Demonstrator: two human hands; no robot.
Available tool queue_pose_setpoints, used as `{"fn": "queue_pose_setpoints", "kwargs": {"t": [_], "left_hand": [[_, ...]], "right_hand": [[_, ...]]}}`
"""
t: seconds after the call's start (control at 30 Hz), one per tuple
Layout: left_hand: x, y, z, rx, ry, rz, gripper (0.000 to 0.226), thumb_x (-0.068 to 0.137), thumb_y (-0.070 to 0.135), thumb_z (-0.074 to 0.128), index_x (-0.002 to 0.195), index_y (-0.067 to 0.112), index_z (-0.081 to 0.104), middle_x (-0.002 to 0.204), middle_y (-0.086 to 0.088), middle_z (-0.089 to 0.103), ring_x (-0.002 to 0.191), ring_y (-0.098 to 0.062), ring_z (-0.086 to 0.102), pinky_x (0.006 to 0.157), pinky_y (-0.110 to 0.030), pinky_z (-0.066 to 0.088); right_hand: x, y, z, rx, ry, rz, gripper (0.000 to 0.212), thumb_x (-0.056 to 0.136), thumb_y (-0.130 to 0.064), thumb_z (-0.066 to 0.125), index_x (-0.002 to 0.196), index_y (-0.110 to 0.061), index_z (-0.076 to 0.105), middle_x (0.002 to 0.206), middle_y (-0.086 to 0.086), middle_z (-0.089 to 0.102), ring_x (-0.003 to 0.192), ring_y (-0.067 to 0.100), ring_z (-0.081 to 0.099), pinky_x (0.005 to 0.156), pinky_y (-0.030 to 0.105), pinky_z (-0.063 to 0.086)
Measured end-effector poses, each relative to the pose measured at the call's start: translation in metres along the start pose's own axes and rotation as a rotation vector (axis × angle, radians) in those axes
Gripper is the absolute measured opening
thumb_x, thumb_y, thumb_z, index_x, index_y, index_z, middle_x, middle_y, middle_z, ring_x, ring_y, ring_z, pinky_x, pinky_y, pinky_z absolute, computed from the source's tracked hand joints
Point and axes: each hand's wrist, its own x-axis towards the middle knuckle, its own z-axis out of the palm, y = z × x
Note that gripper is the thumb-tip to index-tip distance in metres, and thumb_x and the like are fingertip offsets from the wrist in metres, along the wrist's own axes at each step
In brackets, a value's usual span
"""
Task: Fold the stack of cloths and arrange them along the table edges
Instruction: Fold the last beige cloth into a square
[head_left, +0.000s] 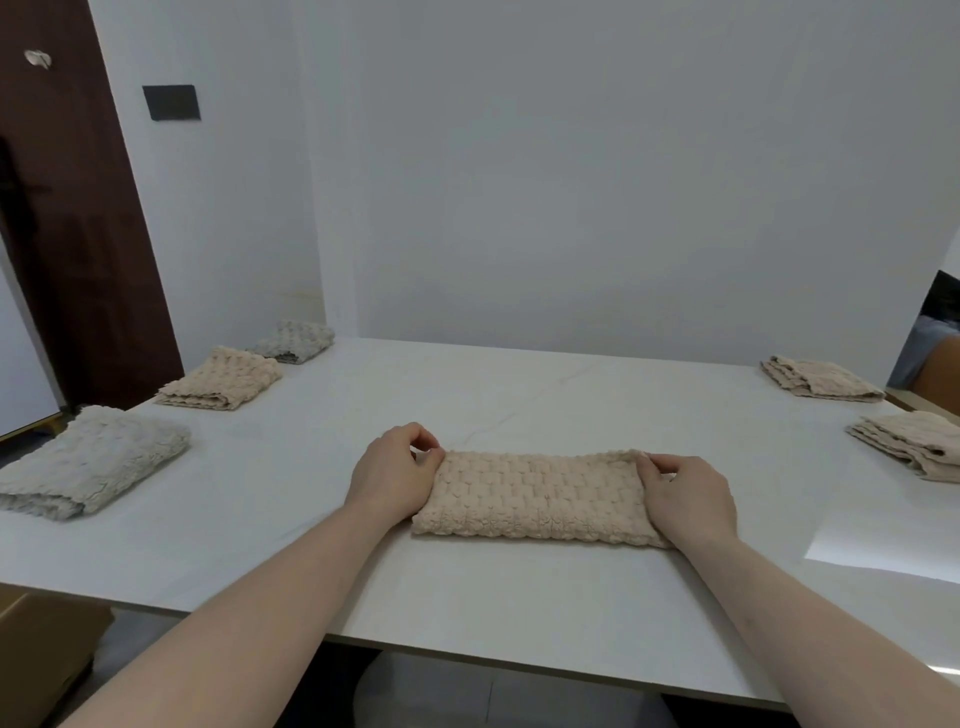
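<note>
Both hands work the same beige cloth (537, 496), which lies as a long folded strip on the white table (467, 597), close to the near edge. Left hand (396, 474) pinches the strip's far left corner between thumb and fingertips, and the right hand (688, 496) pinches the far right corner the same way, its palm covering that end.

Along the left edge sit three folded cloths: a grey one (93, 460) nearest, a beige one (223, 379) behind it, then a second grey one (293, 340) at the far corner. Two folded beige cloths (both flat) line the right edge, one near (914, 441) and one farther (818, 378).
</note>
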Motion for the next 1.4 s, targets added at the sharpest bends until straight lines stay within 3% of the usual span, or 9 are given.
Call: {"fn": "queue_pose_setpoints", "kwargs": {"t": [0.1, 0.17, 0.27, 0.4, 0.5, 0.7, 1.0, 1.27, 1.4], "left_hand": [[-0.001, 0.004, 0.001, 0.116, -0.03, -0.003, 0.031, 0.093, 0.048, 0.053, 0.114, 0.035, 0.072, 0.121, 0.011, 0.066, 0.12, -0.019, 0.055, 0.099, -0.037, 0.045], [-0.003, 0.007, 0.0, 0.219, -0.047, -0.015, 0.033, 0.093, 0.049, 0.051, 0.115, 0.036, 0.072, 0.127, 0.009, 0.063, 0.126, -0.022, 0.048, 0.105, -0.04, 0.039], [-0.004, 0.006, -0.001, 0.176, -0.041, -0.007, 0.021, 0.093, 0.046, 0.055, 0.102, 0.036, 0.071, 0.116, 0.011, 0.066, 0.118, -0.02, 0.052, 0.098, -0.039, 0.04], [-0.007, 0.005, -0.004, 0.042, -0.018, -0.006, 0.012, 0.092, 0.043, 0.059, 0.087, 0.033, 0.064, 0.086, 0.018, 0.068, 0.092, -0.012, 0.062, 0.085, -0.034, 0.047], [-0.008, 0.005, -0.005, -0.027, -0.017, -0.026, 0.013, 0.091, 0.044, 0.061, 0.086, 0.032, 0.06, 0.08, 0.014, 0.068, 0.083, -0.009, 0.063, 0.08, -0.033, 0.049], [-0.01, 0.004, -0.006, -0.069, -0.016, -0.042, 0.021, 0.087, 0.053, 0.066, 0.092, 0.034, 0.058, 0.079, 0.015, 0.07, 0.081, -0.003, 0.064, 0.073, -0.031, 0.049], [-0.009, 0.005, -0.009, -0.104, -0.019, -0.08, 0.014, 0.09, 0.047, 0.059, 0.097, 0.035, 0.057, 0.085, 0.017, 0.069, 0.086, -0.006, 0.064, 0.076, -0.031, 0.049], [-0.009, 0.003, -0.01, -0.108, -0.031, -0.083, 0.004, 0.088, 0.034, 0.058, 0.092, 0.035, 0.058, 0.082, 0.018, 0.07, 0.084, -0.005, 0.064, 0.073, -0.031, 0.048], [-0.011, 0.005, -0.012, -0.119, -0.039, -0.083, 0.005, 0.088, 0.035, 0.058, 0.093, 0.035, 0.057, 0.083, 0.019, 0.069, 0.085, -0.005, 0.064, 0.071, -0.03, 0.045]], "right_hand": [[-0.001, -0.003, 0.002, -0.136, -0.044, 0.012, 0.042, 0.099, -0.052, 0.046, 0.116, -0.03, 0.077, 0.125, 0.007, 0.069, 0.118, 0.036, 0.056, 0.1, 0.042, 0.046], [-0.004, -0.007, 0.002, -0.197, -0.07, 0.016, 0.044, 0.099, -0.048, 0.042, 0.12, -0.027, 0.074, 0.129, 0.009, 0.062, 0.119, 0.035, 0.05, 0.103, 0.044, 0.041], [-0.007, -0.009, -0.001, -0.198, -0.09, 0.005, 0.038, 0.094, -0.04, 0.044, 0.117, -0.026, 0.07, 0.123, 0.006, 0.062, 0.116, 0.032, 0.05, 0.102, 0.043, 0.041], [-0.009, -0.01, -0.004, -0.061, -0.098, 0.006, 0.015, 0.092, -0.035, 0.054, 0.098, -0.03, 0.067, 0.1, -0.004, 0.07, 0.104, 0.028, 0.059, 0.095, 0.042, 0.047], [-0.012, -0.01, -0.009, 0.118, -0.076, 0.01, 0.02, 0.096, -0.044, 0.057, 0.102, -0.027, 0.066, 0.088, -0.009, 0.068, 0.09, 0.022, 0.064, 0.082, 0.038, 0.049], [-0.019, -0.007, -0.017, 0.241, -0.034, 0.009, 0.032, 0.095, -0.048, 0.063, 0.119, -0.027, 0.064, 0.085, -0.01, 0.073, 0.083, 0.007, 0.065, 0.074, 0.034, 0.044], [-0.008, -0.023, -0.024, 0.251, -0.094, 0.067, 0.033, 0.092, -0.043, 0.069, 0.119, -0.023, 0.066, 0.087, -0.005, 0.074, 0.087, 0.015, 0.068, 0.082, 0.036, 0.051], [0.011, -0.08, -0.05, 0.296, -0.276, 0.12, 0.029, 0.085, -0.023, 0.076, 0.113, -0.021, 0.07, 0.104, 0.006, 0.072, 0.092, 0.025, 0.07, 0.072, 0.034, 0.057], [0.009, -0.121, -0.061, 0.418, -0.409, 0.138, 0.024, 0.085, -0.01, 0.074, 0.108, -0.014, 0.071, 0.083, 0.002, 0.068, 0.055, 0.014, 0.061, 0.055, 0.023, 0.053]]}}
